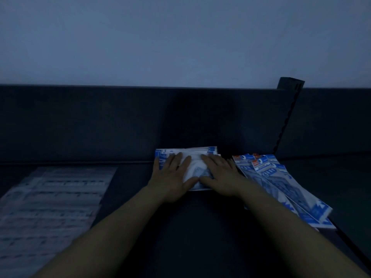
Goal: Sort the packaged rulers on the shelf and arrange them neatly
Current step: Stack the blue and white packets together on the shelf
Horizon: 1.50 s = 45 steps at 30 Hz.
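A stack of white and blue ruler packets (pixel 192 156) lies against the back panel of the dark shelf (pixel 180 227). My left hand (pixel 172 177) lies flat on its left part with fingers straight and spread. My right hand (pixel 218 177) lies flat on its right part, thumb meeting the left thumb near the stack's front edge. To the right, several long blue and white ruler packets (pixel 281 189) fan out loosely, overlapping, their printed headers toward the back. The hands cover most of the middle stack.
A row of pale transparent packets (pixel 50 201) covers the shelf's left side. A slotted black upright (pixel 287 121) rises at the back right and divides this bay from the neighbouring one. A pale wall stands above the back panel. The light is dim.
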Each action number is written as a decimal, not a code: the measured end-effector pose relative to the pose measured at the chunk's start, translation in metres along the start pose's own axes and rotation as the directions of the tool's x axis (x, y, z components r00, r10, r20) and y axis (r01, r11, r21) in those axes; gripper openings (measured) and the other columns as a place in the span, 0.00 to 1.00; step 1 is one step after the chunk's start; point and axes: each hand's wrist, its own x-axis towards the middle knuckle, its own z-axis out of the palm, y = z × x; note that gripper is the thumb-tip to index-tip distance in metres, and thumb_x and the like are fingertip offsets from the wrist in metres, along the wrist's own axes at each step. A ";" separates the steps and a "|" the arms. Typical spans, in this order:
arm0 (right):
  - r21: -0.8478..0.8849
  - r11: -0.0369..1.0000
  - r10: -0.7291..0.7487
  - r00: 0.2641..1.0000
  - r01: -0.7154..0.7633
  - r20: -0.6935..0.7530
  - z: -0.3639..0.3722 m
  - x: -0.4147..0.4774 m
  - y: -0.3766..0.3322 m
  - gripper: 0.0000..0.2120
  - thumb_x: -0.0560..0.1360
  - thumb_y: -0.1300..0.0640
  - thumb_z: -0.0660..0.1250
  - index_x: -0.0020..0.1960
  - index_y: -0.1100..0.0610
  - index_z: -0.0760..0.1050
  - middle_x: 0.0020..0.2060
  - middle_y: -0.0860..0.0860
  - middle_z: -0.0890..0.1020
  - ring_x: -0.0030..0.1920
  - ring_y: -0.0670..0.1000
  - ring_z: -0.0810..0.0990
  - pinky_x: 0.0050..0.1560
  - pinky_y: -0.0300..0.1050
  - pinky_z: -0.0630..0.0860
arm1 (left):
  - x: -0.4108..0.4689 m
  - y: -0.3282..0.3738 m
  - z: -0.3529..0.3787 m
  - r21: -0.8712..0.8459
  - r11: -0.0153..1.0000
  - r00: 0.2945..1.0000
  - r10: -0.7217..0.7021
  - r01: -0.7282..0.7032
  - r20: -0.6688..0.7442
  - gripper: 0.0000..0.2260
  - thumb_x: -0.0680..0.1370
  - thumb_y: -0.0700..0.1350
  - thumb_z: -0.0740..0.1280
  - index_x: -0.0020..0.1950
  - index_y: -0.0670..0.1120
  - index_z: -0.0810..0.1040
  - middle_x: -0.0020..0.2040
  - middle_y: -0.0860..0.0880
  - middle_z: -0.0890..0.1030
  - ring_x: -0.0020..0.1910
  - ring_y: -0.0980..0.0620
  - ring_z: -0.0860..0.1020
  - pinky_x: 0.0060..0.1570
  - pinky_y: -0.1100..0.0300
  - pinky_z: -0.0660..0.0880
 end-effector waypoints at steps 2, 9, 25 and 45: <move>-0.005 1.000 -0.005 1.000 0.005 -0.021 -0.001 -0.001 0.000 0.35 0.78 0.40 0.51 0.78 0.49 0.40 0.78 0.50 0.43 0.77 0.51 0.41 0.74 0.52 0.39 | -0.002 0.000 0.000 -0.001 1.000 1.000 0.019 -0.019 -0.025 0.33 0.78 0.67 0.43 0.78 0.54 0.38 0.79 0.50 0.40 0.77 0.52 0.38 0.72 0.40 0.33; -0.008 0.999 -0.038 0.995 0.037 -0.096 -0.003 0.015 -0.013 0.36 0.72 0.42 0.41 0.78 0.53 0.46 0.77 0.52 0.49 0.76 0.52 0.47 0.75 0.52 0.42 | 0.013 0.003 -0.006 -0.041 0.999 0.990 0.024 -0.030 -0.137 0.29 0.81 0.59 0.47 0.78 0.47 0.49 0.78 0.50 0.53 0.76 0.52 0.51 0.73 0.38 0.42; -0.053 0.998 -0.036 0.999 0.036 0.009 0.008 -0.043 -0.024 0.29 0.81 0.44 0.46 0.78 0.51 0.40 0.78 0.52 0.43 0.77 0.49 0.40 0.74 0.50 0.36 | -0.042 0.020 0.001 -0.044 0.999 0.999 0.028 -0.027 0.018 0.29 0.81 0.60 0.42 0.79 0.49 0.41 0.80 0.49 0.44 0.78 0.52 0.41 0.73 0.39 0.36; 0.220 0.958 0.255 0.900 -0.184 -0.354 -0.017 -0.110 0.013 0.23 0.81 0.49 0.55 0.71 0.61 0.63 0.70 0.58 0.67 0.69 0.56 0.64 0.67 0.45 0.59 | -0.077 0.047 -0.018 -0.515 0.849 0.949 -0.058 -0.117 -0.311 0.19 0.81 0.51 0.59 0.71 0.45 0.69 0.71 0.48 0.69 0.70 0.51 0.66 0.67 0.61 0.62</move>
